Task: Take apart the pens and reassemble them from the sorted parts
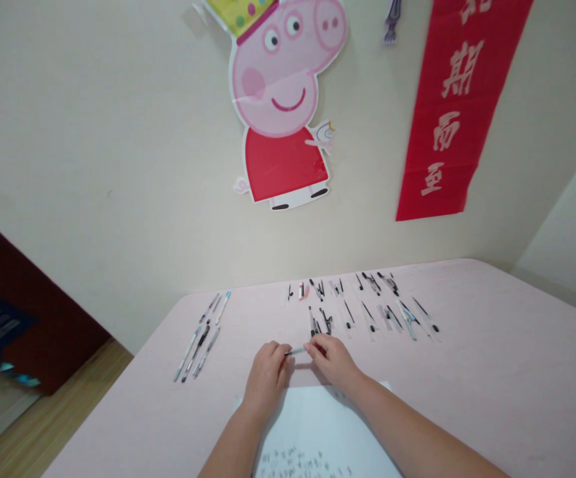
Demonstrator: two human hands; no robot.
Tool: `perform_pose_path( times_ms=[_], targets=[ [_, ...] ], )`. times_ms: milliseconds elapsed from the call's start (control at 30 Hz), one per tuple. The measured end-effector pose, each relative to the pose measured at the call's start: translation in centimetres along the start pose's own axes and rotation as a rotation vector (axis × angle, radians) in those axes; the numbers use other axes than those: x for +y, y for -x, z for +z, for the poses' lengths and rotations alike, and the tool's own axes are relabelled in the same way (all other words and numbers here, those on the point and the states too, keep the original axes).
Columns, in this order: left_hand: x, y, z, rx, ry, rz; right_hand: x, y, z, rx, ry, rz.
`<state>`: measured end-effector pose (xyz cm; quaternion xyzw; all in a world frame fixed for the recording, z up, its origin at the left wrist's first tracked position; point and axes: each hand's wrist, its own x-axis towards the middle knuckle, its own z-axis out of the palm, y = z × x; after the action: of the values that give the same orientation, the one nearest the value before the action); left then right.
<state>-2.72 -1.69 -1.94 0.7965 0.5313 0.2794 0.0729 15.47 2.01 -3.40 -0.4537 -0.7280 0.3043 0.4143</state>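
Both my hands meet over the pale pink table (491,372), just beyond a white sheet of paper (317,431) with handwriting on it. My left hand (266,376) and my right hand (331,358) each pinch one end of a thin pen (297,350) held level between them. Fingers of both hands are closed round it. Right behind my right hand lie rows of taken-apart pen pieces (367,312).
Several whole pens (200,342) lie in a group on the table's left side. A cartoon pig poster (282,106) and a red banner (454,106) with white characters hang on the cream wall. A dark cabinet (28,312) and wooden floor are at left.
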Motion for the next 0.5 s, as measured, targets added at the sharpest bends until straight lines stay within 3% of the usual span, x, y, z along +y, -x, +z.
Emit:
perform_pose_path(
  times_ms=[500],
  targets=[
    [0.0,-0.16,-0.2,0.005,0.004,-0.045,0.47,-0.05,0.32,-0.017,-0.128,-0.025]
  ],
)
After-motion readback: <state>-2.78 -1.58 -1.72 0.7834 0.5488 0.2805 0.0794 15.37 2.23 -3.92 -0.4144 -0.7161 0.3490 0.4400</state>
